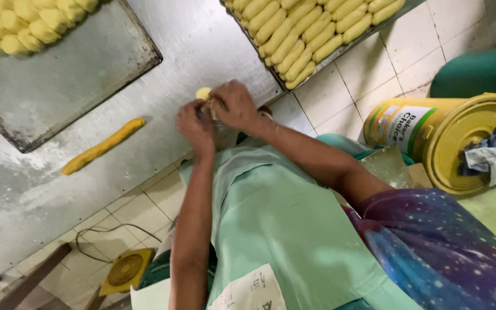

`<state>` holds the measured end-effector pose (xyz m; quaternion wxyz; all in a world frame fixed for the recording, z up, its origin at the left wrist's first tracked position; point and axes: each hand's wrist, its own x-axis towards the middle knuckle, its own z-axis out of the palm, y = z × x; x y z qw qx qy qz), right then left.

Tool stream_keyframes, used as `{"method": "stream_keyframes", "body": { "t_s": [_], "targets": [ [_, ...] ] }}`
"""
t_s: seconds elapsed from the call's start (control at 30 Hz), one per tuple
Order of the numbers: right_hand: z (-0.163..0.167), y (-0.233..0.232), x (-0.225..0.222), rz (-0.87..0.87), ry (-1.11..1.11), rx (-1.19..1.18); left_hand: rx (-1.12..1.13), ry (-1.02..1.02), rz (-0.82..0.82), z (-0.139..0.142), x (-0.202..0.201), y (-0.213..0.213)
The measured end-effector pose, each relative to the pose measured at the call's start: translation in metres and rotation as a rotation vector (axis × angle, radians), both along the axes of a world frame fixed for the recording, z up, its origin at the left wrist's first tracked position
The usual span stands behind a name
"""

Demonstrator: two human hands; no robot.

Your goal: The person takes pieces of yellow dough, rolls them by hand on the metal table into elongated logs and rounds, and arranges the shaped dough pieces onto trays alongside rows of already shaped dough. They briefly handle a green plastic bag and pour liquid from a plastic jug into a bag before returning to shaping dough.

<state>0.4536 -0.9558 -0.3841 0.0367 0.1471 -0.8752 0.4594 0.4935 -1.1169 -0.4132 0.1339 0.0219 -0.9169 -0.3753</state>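
Note:
My left hand [196,127] and my right hand [235,106] meet at the edge of the steel table [190,46], both closed round a small lump of pale yellow dough [204,93]. Only the lump's top shows above my fingers. A long roll of darker yellow dough [103,146] lies on the table to the left of my hands, apart from them. I wear a light green apron [271,224] and a purple speckled sleeve [443,247].
A flat metal tray [70,74] at the upper left holds a heap of dough pieces [24,23]. Another tray [279,80] at the top carries rows of finger-shaped dough pieces [305,34]. A yellow tub [449,138] with a cloth [495,155] on its lid stands right. White floor tiles, a cable and a small yellow fan [124,270] lie below.

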Motion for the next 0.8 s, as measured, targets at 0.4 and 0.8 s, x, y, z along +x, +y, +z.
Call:
{"method": "stream_keyframes", "body": {
  "t_s": [0.4, 0.8],
  "targets": [
    [0.056, -0.089, -0.083, 0.209, 0.46, 0.424, -0.074, 0.02, -0.539, 0.07, 0.01, -0.017],
    [0.031, -0.089, -0.069, 0.235, 0.381, 0.479, -0.273, -0.093, -0.496, 0.039, 0.039, -0.204]
  ]
}}
